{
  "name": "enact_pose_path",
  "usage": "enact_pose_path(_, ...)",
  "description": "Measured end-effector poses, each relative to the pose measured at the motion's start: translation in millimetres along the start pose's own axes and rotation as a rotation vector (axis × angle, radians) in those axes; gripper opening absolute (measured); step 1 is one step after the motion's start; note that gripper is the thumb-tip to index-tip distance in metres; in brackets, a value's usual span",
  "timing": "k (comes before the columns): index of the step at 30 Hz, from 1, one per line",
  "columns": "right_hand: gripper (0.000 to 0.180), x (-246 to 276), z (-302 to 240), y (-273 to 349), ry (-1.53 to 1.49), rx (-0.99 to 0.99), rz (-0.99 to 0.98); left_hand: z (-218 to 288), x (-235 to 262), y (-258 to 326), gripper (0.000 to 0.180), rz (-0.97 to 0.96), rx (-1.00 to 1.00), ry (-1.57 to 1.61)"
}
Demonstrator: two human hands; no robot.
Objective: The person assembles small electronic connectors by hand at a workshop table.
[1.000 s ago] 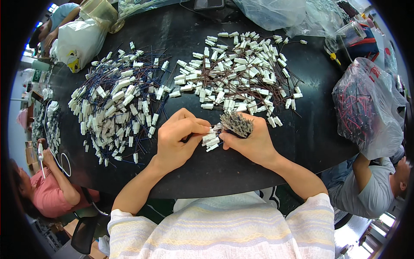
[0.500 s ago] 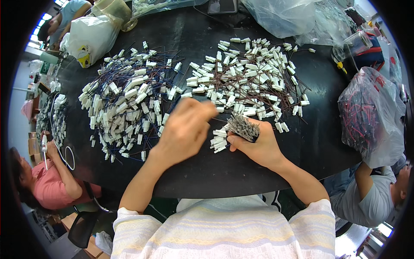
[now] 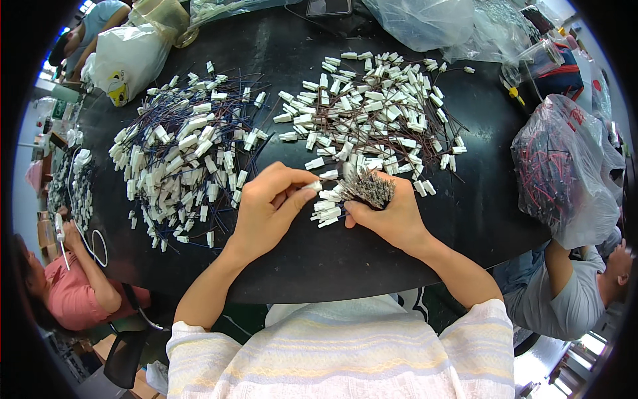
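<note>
A thick bundle of dark wires (image 3: 369, 187) with silvery tips facing up is gripped in my right hand (image 3: 395, 214). White connectors (image 3: 327, 209) at the bundle's other end stick out to the left of that hand. My left hand (image 3: 274, 205) pinches one small white connector (image 3: 313, 188) between thumb and fingers, close beside the bundle. Beyond my hands lies a pile of white connectors with brownish wires (image 3: 372, 110). To the left spreads another heap of white connectors with blue and dark wires (image 3: 183, 153).
A clear bag of red and dark wires (image 3: 555, 173) stands at the table's right. Plastic bags (image 3: 425, 23) and a white bag (image 3: 129, 63) line the far side. People sit at left (image 3: 83, 282) and right (image 3: 565, 296); another person (image 3: 100, 30) is far left.
My left hand, blurred by motion before, has come down beside the bundle and now visibly pinches a connector. My right hand keeps its hold. The whole view has shifted slightly.
</note>
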State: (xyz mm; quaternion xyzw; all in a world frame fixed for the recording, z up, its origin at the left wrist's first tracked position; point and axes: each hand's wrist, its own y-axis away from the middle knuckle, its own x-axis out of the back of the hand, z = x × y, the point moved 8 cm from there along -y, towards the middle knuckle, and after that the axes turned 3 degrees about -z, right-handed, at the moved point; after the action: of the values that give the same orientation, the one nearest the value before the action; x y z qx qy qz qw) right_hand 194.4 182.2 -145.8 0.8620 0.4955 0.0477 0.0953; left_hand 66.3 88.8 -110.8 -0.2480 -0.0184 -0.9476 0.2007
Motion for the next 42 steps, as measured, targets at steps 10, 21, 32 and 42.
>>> enact_pose_path(10,0.01,-3,-6,2,0.006,-0.031,-0.046,-7,-6,0,0.015,-0.016,-0.022,0.223)
enact_pose_path(21,0.009,-1,0,3,-0.059,-0.026,0.008,-12,-17,6,0.014,-0.054,0.013,0.27)
enact_pose_path(32,0.011,0,4,2,0.038,0.03,0.005,0,-16,4,0.014,-0.074,-0.086,0.178)
enact_pose_path(42,0.01,-2,-2,2,-0.096,-0.036,-0.066,6,-19,3,0.016,-0.139,-0.157,0.132)
